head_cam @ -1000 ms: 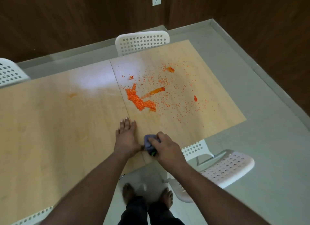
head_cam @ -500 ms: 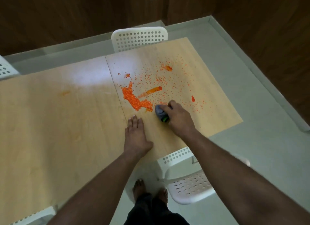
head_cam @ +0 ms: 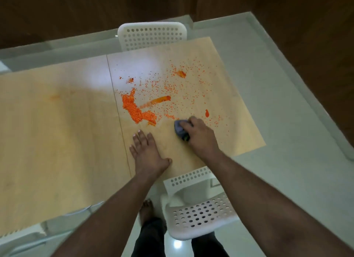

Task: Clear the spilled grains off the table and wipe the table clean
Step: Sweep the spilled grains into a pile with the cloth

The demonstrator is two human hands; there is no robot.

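Orange grains (head_cam: 137,111) lie in a thick pile near the seam of the light wooden table (head_cam: 57,132), with many more scattered toward the far right corner and a few orange smears among them. My right hand (head_cam: 200,135) is shut on a bunched grey cloth (head_cam: 180,128) with a green edge, pressed on the table just right of the pile. My left hand (head_cam: 148,154) lies flat on the table, palm down, fingers together, below the pile.
One white perforated chair (head_cam: 151,35) stands at the table's far side. Another white chair (head_cam: 199,210) stands at the near edge under my right arm. My bare feet (head_cam: 146,208) are on the grey floor. Dark wood walls rise behind.
My right hand carried the cloth from the table's near edge up to the grains, then drifted slightly right. My left hand stayed flat on the table.
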